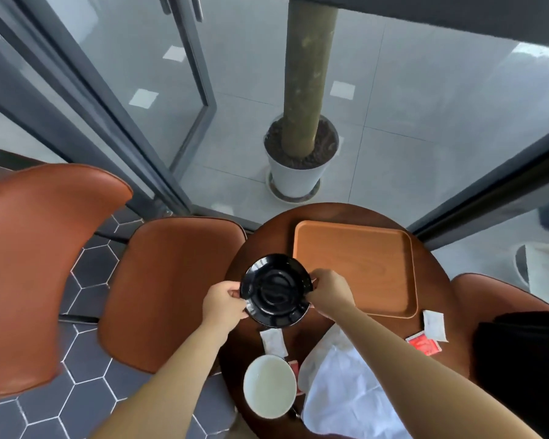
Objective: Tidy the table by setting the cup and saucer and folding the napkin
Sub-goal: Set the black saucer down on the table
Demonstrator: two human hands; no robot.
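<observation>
A glossy black saucer is held over the left part of the round dark wooden table. My left hand pinches its left rim and my right hand grips its right rim. A cup with a white inside stands near the table's front edge, below the saucer. A crumpled white napkin lies to the right of the cup, partly under my right forearm.
An orange-brown wooden tray sits at the back of the table. White sachets and a red packet lie around. Brown leather chairs stand left; a potted trunk stands behind glass.
</observation>
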